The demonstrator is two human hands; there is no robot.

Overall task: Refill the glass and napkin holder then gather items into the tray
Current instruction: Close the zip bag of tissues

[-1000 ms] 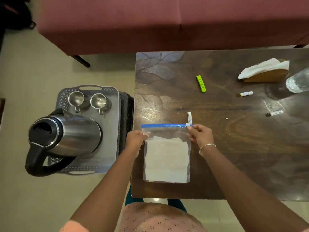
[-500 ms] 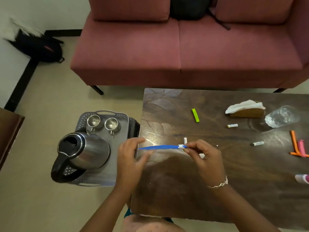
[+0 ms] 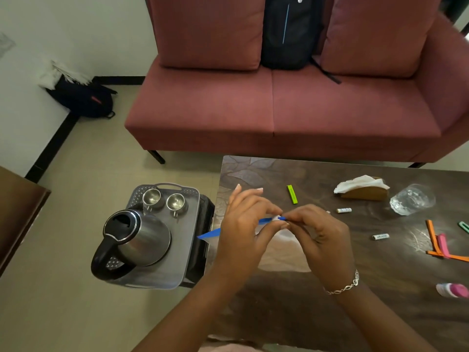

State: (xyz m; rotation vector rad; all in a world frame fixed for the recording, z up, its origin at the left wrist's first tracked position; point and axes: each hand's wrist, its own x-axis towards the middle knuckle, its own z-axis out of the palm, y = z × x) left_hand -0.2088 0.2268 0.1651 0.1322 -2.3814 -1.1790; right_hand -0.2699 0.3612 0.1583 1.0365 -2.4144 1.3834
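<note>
The left hand [image 3: 243, 224] and the right hand [image 3: 319, 240] meet over the near left part of the dark brown table [image 3: 279, 313]. Each hand pinches the blue top strip of a clear plastic bag [image 3: 284, 252] with its fingertips. The bag droops below them, and there is something white inside it.

On the far right of the table stands the napkin holder [image 3: 365, 193] with white napkins in it. The glass [image 3: 411, 199] is just beside it. A green clip [image 3: 292, 194], two batteries [image 3: 344, 210] and some orange clips [image 3: 431, 235] lie apart on the table top.

The grey tray [image 3: 189, 240] sits on a black stand [image 3: 205, 224] just beside the table's left edge. It holds a steel kettle [image 3: 142, 240] and two little cups [image 3: 151, 198].

Behind the table is a red sofa [image 3: 279, 110] with a black backpack [image 3: 289, 34] on it. Another dark bag [image 3: 83, 100] lies on the tan floor [image 3: 76, 199] by the white wall.
</note>
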